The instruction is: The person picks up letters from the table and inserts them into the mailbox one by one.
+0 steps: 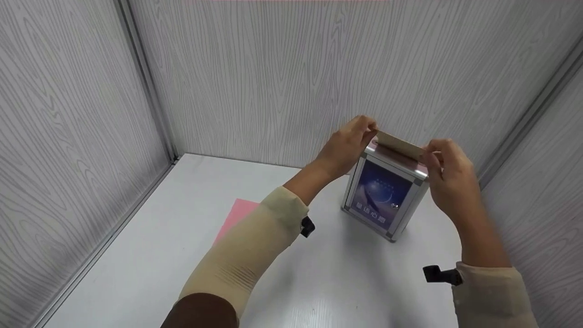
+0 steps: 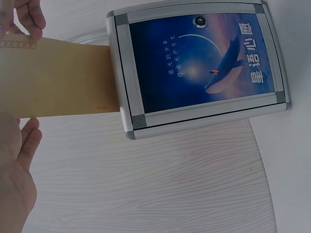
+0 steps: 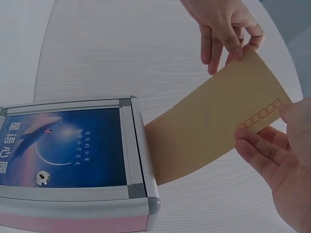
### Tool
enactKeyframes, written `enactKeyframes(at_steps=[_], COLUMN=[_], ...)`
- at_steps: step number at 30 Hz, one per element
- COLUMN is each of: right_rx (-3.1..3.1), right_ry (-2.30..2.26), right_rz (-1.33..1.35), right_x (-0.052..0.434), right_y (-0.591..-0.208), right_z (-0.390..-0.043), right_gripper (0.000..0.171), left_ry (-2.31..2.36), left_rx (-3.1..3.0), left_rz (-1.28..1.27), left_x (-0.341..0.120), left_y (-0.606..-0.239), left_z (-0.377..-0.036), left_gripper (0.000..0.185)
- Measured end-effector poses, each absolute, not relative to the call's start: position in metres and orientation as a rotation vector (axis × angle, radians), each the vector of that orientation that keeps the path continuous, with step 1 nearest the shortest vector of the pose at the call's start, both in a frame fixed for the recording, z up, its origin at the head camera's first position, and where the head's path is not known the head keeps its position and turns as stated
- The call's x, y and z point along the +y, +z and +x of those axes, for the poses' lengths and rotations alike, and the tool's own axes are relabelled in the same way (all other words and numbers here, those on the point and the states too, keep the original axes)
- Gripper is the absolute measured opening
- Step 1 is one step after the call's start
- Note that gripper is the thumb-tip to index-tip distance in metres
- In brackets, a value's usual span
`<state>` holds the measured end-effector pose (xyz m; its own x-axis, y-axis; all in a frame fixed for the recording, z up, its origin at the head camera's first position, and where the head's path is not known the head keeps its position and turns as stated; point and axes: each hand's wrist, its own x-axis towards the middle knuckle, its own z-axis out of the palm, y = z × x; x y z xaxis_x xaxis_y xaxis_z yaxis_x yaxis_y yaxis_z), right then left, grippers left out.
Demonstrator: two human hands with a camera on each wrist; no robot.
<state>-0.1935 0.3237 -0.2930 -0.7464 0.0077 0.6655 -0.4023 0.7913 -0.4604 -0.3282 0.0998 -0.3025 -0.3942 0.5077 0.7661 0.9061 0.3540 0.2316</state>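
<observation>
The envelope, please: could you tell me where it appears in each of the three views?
Head: the envelope stands on top of the box, right of centre, pinched between left hand and right hand.
Left wrist: envelope at left edge, entering the box.
Right wrist: envelope right of centre, slanting out of the box.
Shared landmark: the box's blue whale poster.
</observation>
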Motion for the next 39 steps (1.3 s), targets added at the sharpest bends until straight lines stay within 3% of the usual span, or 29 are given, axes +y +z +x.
enactKeyframes(at_steps=[7,13,26,39], right_rx=[-2.208,-2.154,-2.252,-2.138], right_ry=[0.639,0.478,0.478,0.524], right_rz=[0.323,0.336,0.160,-0.059], right_x=[0.327,0.332,0.340,0.337], right_y=[-0.291,-0.311,-0.355,-0.370], right_z=[-0.209,-0.230,-0.248,-0.257], right_gripper=[0.020,0.009,0.013,0.012], left_ry=[-0.733,-0.546,-0.674,-0.823], left_rx=[-1.939,-1.954,-2.190,-2.505], left_rz=[-1.142,-0.985,-0.886,-0.974], left_x=[0.105,0.111,0.132,0.131], left_y=[-0.302,-0.315,-0.355,-0.372], left_z=[-0.333,-0.339,-0.346,-0.344], left_gripper=[0.020,0.023,0.017,0.051])
